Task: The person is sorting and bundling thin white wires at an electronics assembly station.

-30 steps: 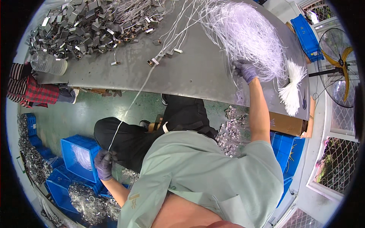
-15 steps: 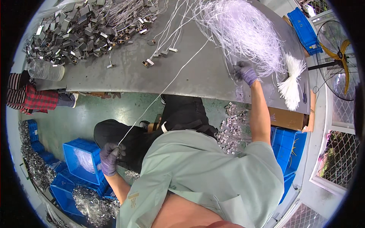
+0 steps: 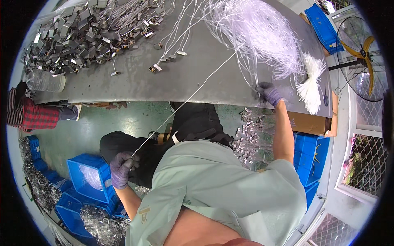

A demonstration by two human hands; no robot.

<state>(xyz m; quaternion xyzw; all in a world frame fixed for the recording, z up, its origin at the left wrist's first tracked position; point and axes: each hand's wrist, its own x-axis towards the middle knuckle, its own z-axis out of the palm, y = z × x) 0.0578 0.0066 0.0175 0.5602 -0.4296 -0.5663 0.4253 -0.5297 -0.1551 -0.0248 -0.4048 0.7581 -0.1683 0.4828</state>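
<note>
We look down on a grey metal bench (image 3: 135, 82) that runs across the upper part of the view, with a green floor (image 3: 106, 119) below its near edge. On the far left of the bench lies a big heap of small metal clips (image 3: 69, 37), and beside it a clear plastic bottle (image 3: 46, 81) lies on its side. Loose white cords with metal ends (image 3: 168, 53) spread toward the middle. On the right sits a large tangle of thin white strands (image 3: 258, 33), and further right a tied bundle of white ties (image 3: 311, 82).

Our left hand (image 3: 121, 168), in a purple glove, is down below the bench near our waist and is clenched on one white cord (image 3: 188, 96). That cord runs taut from this hand up over the bench edge and into the tangle. Our right hand (image 3: 267, 93), also gloved in purple, is at the near edge of the bench, just below the tangle, pinching strands at its lower end; how tight the grasp is we cannot tell.

On the floor to the left stand blue crates (image 3: 88, 176), some holding shiny metal parts. More blue crates (image 3: 305, 156) stand to the right. A fan (image 3: 361, 53) stands at the upper right.
</note>
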